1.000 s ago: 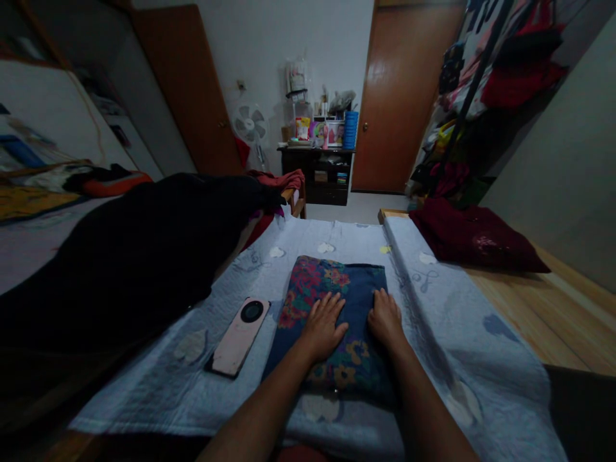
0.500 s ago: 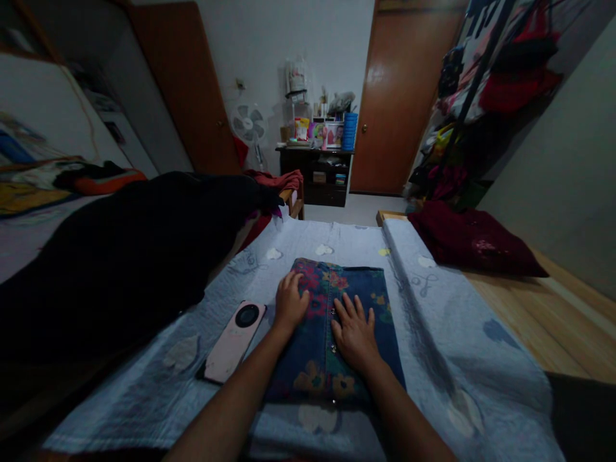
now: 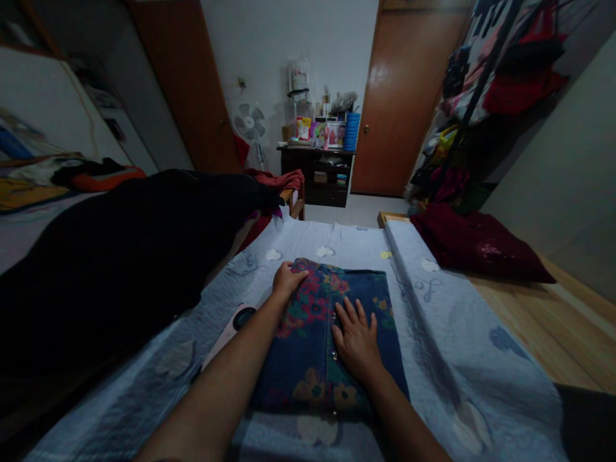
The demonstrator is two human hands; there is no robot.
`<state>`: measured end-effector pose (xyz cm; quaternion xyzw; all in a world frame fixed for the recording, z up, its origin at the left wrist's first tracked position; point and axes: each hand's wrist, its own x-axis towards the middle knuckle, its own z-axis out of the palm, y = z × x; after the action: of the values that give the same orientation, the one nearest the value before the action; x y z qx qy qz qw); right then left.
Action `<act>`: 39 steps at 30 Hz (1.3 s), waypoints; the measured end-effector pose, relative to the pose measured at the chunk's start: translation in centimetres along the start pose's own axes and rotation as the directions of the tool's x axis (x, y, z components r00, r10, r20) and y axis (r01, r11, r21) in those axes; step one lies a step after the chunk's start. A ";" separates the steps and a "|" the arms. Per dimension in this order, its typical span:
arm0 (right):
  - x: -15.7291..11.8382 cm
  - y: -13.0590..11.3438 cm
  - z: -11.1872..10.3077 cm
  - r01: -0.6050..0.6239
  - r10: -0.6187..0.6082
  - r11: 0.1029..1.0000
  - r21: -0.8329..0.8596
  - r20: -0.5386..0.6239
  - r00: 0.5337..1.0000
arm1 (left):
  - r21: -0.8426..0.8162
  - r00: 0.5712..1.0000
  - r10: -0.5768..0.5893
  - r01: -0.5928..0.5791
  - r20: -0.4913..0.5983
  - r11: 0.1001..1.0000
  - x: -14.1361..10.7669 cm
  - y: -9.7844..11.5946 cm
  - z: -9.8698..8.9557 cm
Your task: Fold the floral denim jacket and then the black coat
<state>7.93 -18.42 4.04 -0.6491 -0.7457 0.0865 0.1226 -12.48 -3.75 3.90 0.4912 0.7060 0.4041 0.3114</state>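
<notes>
Because your left hand (image 3: 287, 280) meets the folded floral denim garment (image 3: 308, 350) at its far left corner, the relation that matters is between that corner and those fingers: most of the cloth lies to their right and back toward you. Your left thumb reaches over the top face, but the other fingers are partly hidden at the edge, so you cannot tell whether they pinch the fabric or just rest against it. Your right hand (image 3: 357, 339) is nearer the middle, laid palm down with its fingers spread and gripping nothing, just right of the row of metal snaps (image 3: 334, 355); the garment is directly beneath it. Its long axis seems to run away from you, along the snaps, though the slanted view leaves this uncertain. It lies flat on the pale blue sheet (image 3: 332, 234), with the phone (image 3: 235, 330) to its left, partly covered by your left forearm.
</notes>
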 end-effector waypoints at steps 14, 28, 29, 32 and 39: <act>-0.1 0.1 0.5 -0.021 0.021 1.000 0.010 0.004 1.000 | 0.064 0.993 0.116 -0.119 0.036 0.991 3.1 1.1 1.4; -0.1 0.1 0.6 -0.023 0.023 1.000 0.017 -0.009 1.000 | 0.626 0.802 0.586 -0.518 0.118 0.583 -3.0 2.0 1.3; -0.1 0.1 0.5 -0.024 0.024 1.000 0.015 -0.006 1.000 | 0.605 0.774 0.596 -0.585 0.216 0.540 -4.0 1.7 1.4; -0.1 -0.1 0.2 -0.021 0.021 1.000 0.003 0.000 1.000 | 0.557 0.718 0.532 -0.690 0.448 0.463 -7.0 0.1 1.7; -0.2 -0.2 0.1 -0.020 0.020 1.000 0.001 -0.007 1.000 | 0.574 0.751 0.427 -0.660 0.503 0.484 -8.8 -0.4 2.1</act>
<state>7.78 -18.65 3.99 -0.6567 -0.7388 0.0858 0.1246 -8.06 -11.55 2.95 0.8254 0.5552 0.0919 0.0457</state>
